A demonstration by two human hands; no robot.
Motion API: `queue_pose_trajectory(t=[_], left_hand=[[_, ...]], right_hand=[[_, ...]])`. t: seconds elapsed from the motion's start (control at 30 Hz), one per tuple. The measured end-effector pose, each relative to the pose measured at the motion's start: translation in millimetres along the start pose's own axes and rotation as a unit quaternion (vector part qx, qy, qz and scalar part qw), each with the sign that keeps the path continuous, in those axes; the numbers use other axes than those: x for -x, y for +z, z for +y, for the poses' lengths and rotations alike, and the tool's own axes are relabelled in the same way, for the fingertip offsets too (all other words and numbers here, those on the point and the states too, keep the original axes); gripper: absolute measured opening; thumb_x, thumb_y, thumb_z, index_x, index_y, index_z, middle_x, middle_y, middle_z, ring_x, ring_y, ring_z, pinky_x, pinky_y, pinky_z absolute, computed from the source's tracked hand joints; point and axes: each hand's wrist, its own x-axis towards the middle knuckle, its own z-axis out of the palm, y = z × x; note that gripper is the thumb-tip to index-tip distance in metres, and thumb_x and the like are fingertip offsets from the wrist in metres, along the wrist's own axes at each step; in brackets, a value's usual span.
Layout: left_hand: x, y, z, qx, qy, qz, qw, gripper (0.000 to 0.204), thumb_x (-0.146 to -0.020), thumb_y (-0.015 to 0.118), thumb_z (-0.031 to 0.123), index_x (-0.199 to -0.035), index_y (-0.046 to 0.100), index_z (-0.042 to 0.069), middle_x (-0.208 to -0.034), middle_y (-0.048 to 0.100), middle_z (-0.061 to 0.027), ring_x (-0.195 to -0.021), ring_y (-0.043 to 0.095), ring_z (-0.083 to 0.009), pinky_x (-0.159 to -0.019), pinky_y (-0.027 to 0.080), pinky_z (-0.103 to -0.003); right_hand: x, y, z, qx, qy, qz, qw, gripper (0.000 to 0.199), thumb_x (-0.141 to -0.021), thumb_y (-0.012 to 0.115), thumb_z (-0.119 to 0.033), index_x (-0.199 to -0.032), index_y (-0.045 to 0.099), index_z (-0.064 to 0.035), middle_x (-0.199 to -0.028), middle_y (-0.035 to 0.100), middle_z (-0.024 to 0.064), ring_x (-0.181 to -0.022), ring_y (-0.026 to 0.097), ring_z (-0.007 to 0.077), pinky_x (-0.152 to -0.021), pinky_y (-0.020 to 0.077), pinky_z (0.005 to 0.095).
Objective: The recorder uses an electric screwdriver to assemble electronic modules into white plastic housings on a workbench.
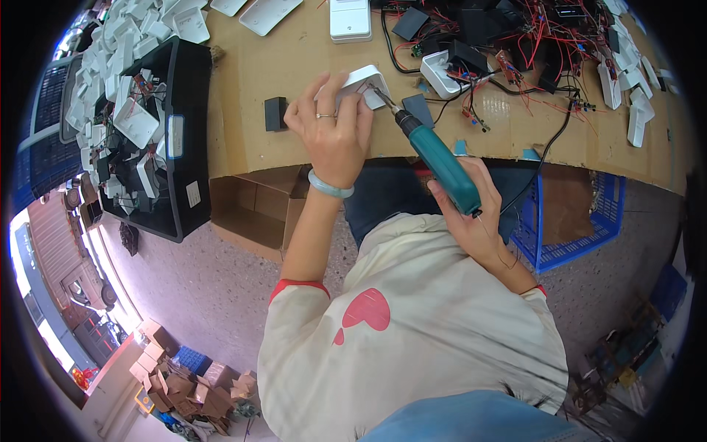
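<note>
Many loose wires (541, 33) – black bin (158, 132) (left)

small white plastic housing (366, 81) on the cardboard-covered table, teal electric screwdriver (440, 162) tip touching it.

Bare cardboard (243, 81) lies open left of the hands; tangled wires (537, 37) crowd the right.

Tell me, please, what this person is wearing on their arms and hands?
The left hand wears a ring on one finger and a pale green bangle at the wrist. The right hand is bare. Both arms emerge from short cream sleeves with red cuffs.
</note>
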Motion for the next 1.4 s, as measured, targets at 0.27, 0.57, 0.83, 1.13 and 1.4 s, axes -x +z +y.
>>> queue_pose_trajectory(t=[0.27,0.57,0.83,1.13,1.4], left_hand=[[0.0,-0.3,-0.4,0.001,-0.002,0.000,1.000,0.010,-0.081,0.078,0.010,-0.088,0.072,0.006,-0.127,0.068,-0.0043,-0.123,0.059,-0.0302,-0.099,0.035,-0.050],[0.2,1.1,-0.6,-0.003,0.000,0.005,1.000,0.010,-0.081,0.078,0.010,-0.088,0.072,0.006,-0.126,0.069,-0.0041,-0.122,0.060,-0.0295,-0.098,0.035,-0.050],[0.7,0.9,-1.0,-0.003,0.003,0.008,1.000,0.009,-0.080,0.079,0.010,-0.086,0.072,0.006,-0.126,0.069,-0.0031,-0.121,0.060,-0.0290,-0.098,0.035,-0.049],[-0.5,1.4,-1.3,-0.002,0.003,0.008,1.000,0.010,-0.079,0.079,0.010,-0.086,0.072,0.006,-0.125,0.069,-0.0029,-0.121,0.060,-0.0282,-0.099,0.034,-0.049],[0.6,1.7,-2.3,0.000,0.004,0.009,1.000,0.011,-0.079,0.079,0.010,-0.087,0.073,0.006,-0.125,0.069,-0.0028,-0.121,0.060,-0.0283,-0.099,0.034,-0.049]], right_hand=[[0.3,1.0,-0.2,-0.002,0.011,-0.001,1.000,0.032,-0.091,0.079,-0.003,-0.118,0.063,0.0034,-0.109,0.062,0.0138,-0.093,0.062,0.0229,-0.085,0.0502,0.0304],[-0.4,1.0,0.1,0.022,0.011,-0.007,1.000,0.030,-0.089,0.080,0.000,-0.113,0.063,0.0027,-0.104,0.061,0.0141,-0.089,0.061,0.0249,-0.082,0.0496,0.0302],[-2.6,0.4,-5.1,0.030,0.002,-0.001,1.000,0.029,-0.088,0.079,0.001,-0.112,0.062,0.0019,-0.103,0.061,0.0145,-0.089,0.062,0.0264,-0.082,0.0504,0.0319],[-0.7,-2.2,-4.5,0.031,0.013,-0.027,0.999,0.028,-0.087,0.078,0.003,-0.110,0.062,0.0015,-0.102,0.060,0.0139,-0.088,0.061,0.0262,-0.080,0.0500,0.0321],[0.4,-3.4,-8.8,0.026,0.017,-0.023,0.999,0.029,-0.088,0.078,0.001,-0.111,0.062,0.0016,-0.103,0.060,0.0142,-0.089,0.061,0.0262,-0.079,0.0500,0.0317]])
